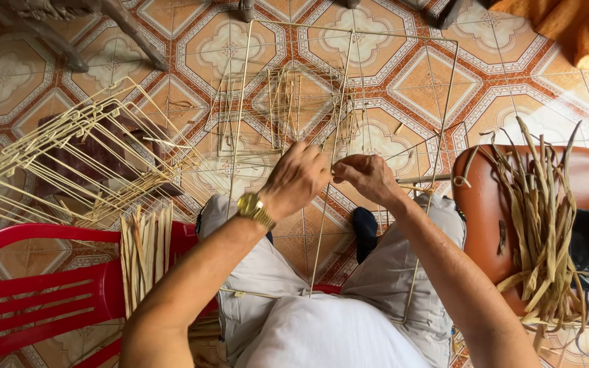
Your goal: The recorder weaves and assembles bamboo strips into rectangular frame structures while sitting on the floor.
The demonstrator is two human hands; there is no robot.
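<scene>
Left hand: your left hand (296, 178), mid-frame, curls closed around a thin rod of the frame (349, 136), fingers pinched on it.
Right hand: your right hand (369, 176) sits just beside it, fingertips pinched shut on a strip at the same rod.
Frame: a wire box standing between your knees, reaching to the upper middle.
Watch: gold watch (253, 208) on your left wrist.
Left side: red chair (28, 300) with cut strips (146, 252); another frame (69, 163) above it.
Right side: orange chair (475, 204) holding dried strips (543, 225).

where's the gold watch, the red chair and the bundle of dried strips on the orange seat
gold watch (250, 204), head view, on its face
red chair (32, 296), head view, on its slatted seat
dried strips (543, 232), head view, mid bundle
</scene>
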